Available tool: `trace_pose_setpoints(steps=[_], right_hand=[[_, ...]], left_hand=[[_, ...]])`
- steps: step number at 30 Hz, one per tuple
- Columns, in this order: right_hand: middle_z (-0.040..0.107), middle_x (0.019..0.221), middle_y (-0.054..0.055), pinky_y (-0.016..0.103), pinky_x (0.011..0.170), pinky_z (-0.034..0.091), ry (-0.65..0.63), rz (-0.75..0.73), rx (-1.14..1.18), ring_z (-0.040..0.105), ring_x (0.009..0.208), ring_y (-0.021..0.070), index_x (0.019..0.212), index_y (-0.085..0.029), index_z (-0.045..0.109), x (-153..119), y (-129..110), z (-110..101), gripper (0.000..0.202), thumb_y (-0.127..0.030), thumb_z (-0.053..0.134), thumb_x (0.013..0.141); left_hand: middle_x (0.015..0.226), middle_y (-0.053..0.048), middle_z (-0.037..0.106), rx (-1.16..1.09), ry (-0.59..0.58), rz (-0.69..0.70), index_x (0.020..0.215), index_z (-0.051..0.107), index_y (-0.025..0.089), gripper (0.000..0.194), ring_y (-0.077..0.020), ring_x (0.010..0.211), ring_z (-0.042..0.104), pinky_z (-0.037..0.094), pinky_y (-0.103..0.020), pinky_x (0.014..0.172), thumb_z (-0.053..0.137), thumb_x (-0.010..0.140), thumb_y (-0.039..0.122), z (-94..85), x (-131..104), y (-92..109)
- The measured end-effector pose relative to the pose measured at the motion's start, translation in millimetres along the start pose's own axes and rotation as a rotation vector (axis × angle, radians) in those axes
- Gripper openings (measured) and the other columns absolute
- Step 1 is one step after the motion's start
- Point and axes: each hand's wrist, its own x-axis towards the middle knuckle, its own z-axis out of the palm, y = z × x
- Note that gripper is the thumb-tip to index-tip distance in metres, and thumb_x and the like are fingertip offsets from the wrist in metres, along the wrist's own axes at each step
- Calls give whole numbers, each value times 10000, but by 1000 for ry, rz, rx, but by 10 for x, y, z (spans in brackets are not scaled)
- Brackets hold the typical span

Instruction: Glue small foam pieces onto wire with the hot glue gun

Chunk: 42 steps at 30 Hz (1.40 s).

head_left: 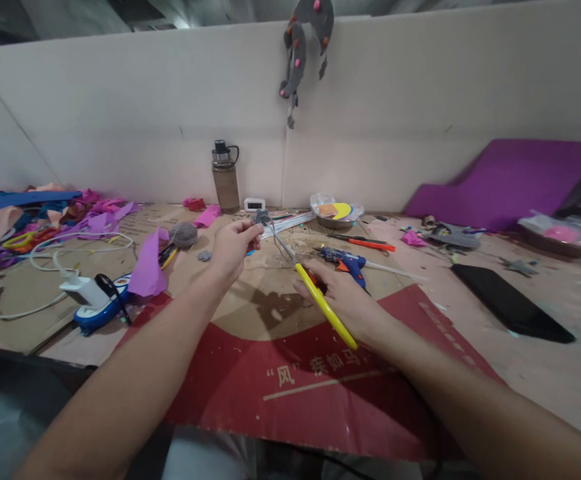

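Note:
My left hand (233, 247) is raised over the middle of the table, with thumb and forefinger pinched on a small dark grey piece (260, 217), whose exact shape I cannot make out. In my right hand (338, 293) is a pair of yellow-handled scissors (325, 307), gripped by the handles. Their metal blades point up and left, close to the left fingertips and the grey piece. Whether the blades touch it is unclear. Below both hands lies a brown and red cardboard sheet (230, 380).
A blue glue gun (345, 261) and an orange-handled tool (370, 244) lie beyond my right hand. To the right is a black phone (510, 303). A power strip (98, 312), grey yarn ball (183, 235) and felt scraps (95, 223) lie left. A bottle (226, 183) stands behind.

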Motion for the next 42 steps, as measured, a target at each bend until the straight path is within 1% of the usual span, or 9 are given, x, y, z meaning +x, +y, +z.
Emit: trace_pose_setpoints(steps=[5, 13, 17, 20, 24, 30, 35, 39, 42], right_hand=[[690, 953, 58, 323, 774, 463, 10, -12, 30, 619, 821, 199, 1153, -206, 602, 16, 21, -12, 349, -422, 513, 893], [704, 903, 56, 308, 747, 463, 43, -3, -26, 632, 811, 206, 1132, -226, 626, 19, 42, 7, 304, -369, 534, 881], [702, 919, 72, 294, 735, 456, 83, -40, -124, 622, 808, 201, 1179, -219, 620, 40, 79, 12, 324, -270, 510, 879], [692, 992, 105, 299, 768, 447, 106, -36, -217, 614, 861, 209, 1242, -185, 591, 54, 104, 8, 390, -232, 512, 864], [671, 1038, 133, 311, 758, 437, 149, -3, -358, 610, 877, 230, 1346, -178, 521, 51, 115, 12, 490, -261, 511, 864], [642, 1065, 133, 329, 799, 440, 177, -2, -533, 605, 955, 257, 1387, -206, 479, 38, 63, -13, 501, -269, 462, 890], [627, 1095, 151, 346, 813, 444, 171, 6, -605, 590, 1001, 282, 1362, -191, 491, 39, 33, -54, 475, -274, 446, 896], [625, 1095, 158, 351, 815, 441, 188, -13, -621, 585, 999, 284, 1371, -188, 478, 48, 69, -54, 484, -258, 436, 894], [626, 1085, 160, 356, 815, 439, 194, -19, -631, 583, 995, 286, 1367, -186, 479, 55, 94, -46, 481, -254, 431, 893]], left_hand=[[601, 9, 561, -10, -10, -2, 654, 623, 133, 201, -53, 488, 464, 371, -199, 492, 752, 681, 286, -23, 18, -19], [650, -30, 621, 11, 3, -24, 648, 636, 127, 203, -70, 506, 479, 390, -224, 494, 738, 679, 300, 31, -45, 21], [616, -14, 593, -1, -51, -44, 644, 634, 128, 167, -68, 497, 472, 387, -221, 497, 730, 671, 262, 51, -55, 31], [615, -12, 586, -13, -88, -56, 641, 642, 127, 142, -64, 500, 471, 394, -217, 506, 718, 674, 242, 52, -51, 30], [629, -21, 595, -17, -109, -52, 642, 649, 125, 118, -67, 510, 481, 398, -214, 502, 712, 672, 220, 50, -58, 45], [594, -20, 579, -39, -106, -78, 617, 633, 118, 112, -65, 497, 468, 370, -203, 468, 683, 677, 198, 66, -70, 86], [628, -27, 605, -33, -121, -55, 649, 638, 117, 117, -65, 506, 486, 390, -206, 488, 693, 677, 217, 65, -68, 78], [644, -31, 616, -26, -134, -40, 654, 630, 122, 150, -69, 499, 492, 401, -215, 492, 705, 682, 249, 62, -65, 65], [647, -34, 624, -47, -127, -47, 656, 627, 124, 128, -70, 495, 497, 414, -218, 501, 687, 698, 228, 67, -60, 60]])
